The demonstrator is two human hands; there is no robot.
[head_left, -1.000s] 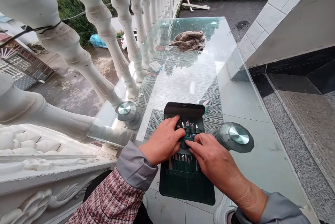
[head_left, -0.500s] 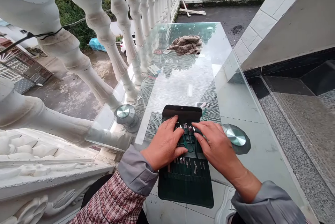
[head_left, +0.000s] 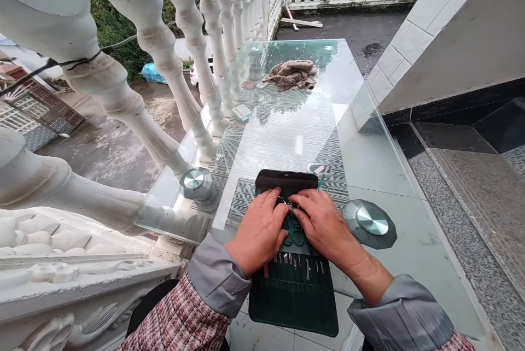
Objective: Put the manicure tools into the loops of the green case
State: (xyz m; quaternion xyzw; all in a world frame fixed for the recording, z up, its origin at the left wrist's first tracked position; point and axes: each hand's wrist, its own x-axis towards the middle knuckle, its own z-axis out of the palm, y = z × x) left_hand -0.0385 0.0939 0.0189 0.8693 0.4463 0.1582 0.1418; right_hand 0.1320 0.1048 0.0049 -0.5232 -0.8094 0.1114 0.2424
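A dark green manicure case (head_left: pixel 293 307) lies unfolded at the near end of the glass table. My left hand (head_left: pixel 260 230) rests over its left side, fingers apart, the thumb beside green-handled scissors (head_left: pixel 294 237). From the right, my right hand (head_left: pixel 324 220) reaches in with fingers bent and tips together near the top of the scissors. What those tips hold, if anything, is hidden. Small metal tools (head_left: pixel 295 261) stand in a row in the lower pocket. Nail clippers in the upper part are mostly covered by my fingers.
The glass table (head_left: pixel 381 176) stretches away from me, with a crumpled brown cloth (head_left: pixel 291 75) at its far end. A second green-handled pair of scissors (head_left: pixel 322 180) lies beyond the case. White balusters (head_left: pixel 164 56) line the left; stone steps (head_left: pixel 471 176) are at right.
My right hand has moved left and inward, its fingertips coming close to my left hand and covering the clippers. My left thumb has drawn back slightly from the scissor handles.
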